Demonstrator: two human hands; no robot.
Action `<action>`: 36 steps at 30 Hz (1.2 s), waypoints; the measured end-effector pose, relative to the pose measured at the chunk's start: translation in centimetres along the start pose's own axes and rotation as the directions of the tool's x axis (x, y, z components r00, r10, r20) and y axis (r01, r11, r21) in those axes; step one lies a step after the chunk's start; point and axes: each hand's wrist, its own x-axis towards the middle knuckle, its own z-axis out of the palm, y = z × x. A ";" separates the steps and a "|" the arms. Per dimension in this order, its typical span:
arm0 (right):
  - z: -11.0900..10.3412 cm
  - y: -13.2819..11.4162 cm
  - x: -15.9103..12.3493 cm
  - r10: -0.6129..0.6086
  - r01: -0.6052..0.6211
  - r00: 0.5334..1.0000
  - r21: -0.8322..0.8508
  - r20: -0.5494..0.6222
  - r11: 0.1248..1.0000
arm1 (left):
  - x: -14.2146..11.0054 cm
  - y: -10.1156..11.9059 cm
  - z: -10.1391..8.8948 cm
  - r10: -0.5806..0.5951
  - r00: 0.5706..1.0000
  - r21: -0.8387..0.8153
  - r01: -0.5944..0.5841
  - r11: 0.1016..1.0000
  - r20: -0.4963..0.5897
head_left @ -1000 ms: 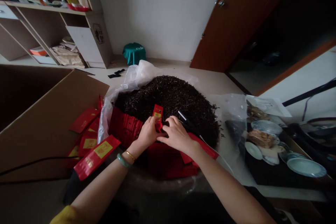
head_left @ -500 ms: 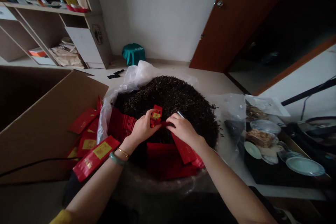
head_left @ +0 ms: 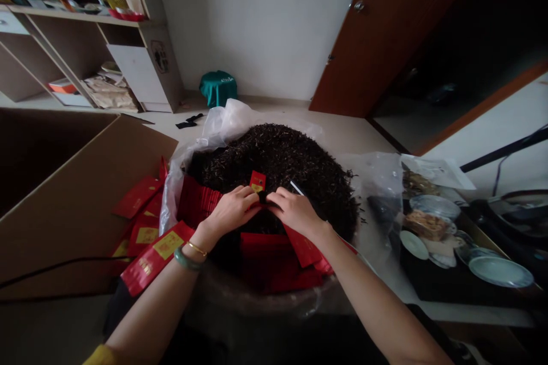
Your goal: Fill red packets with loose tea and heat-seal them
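Observation:
Both hands meet over a large plastic-lined container of dark dried tea leaves (head_left: 282, 148). My left hand (head_left: 234, 205) and my right hand (head_left: 293, 211) pinch opposite edges of a small red packet (head_left: 258, 177) with a yellow label. A dark gap shows between my fingertips; most of the packet is hidden behind the hands. A thin white-edged piece (head_left: 296, 187) sticks out behind my right hand; its kind I cannot make out. Stacked red packets (head_left: 197, 199) stand left of my left hand, and more flat red packets (head_left: 265, 262) lie below the hands.
Clear plastic lining (head_left: 171, 182) rims the container. A big cardboard box (head_left: 85, 199) stands at left, with red labelled packets (head_left: 156, 254) beside it. At right, a dark tray (head_left: 445, 282) bears dishes and a bag of brown pieces. A teal-covered bin (head_left: 218, 88) stands by the wall.
My hands have drawn level and closer together at the packet's edges. The label is now more covered, and a dark gap has appeared between my fingers.

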 end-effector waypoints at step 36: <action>-1.4 -1.4 -0.3 0.167 -0.145 0.967 -0.123 0.193 0.982 | 0.1 0.9 0.8 0.098 0.992 -0.192 -0.083 0.978 0.074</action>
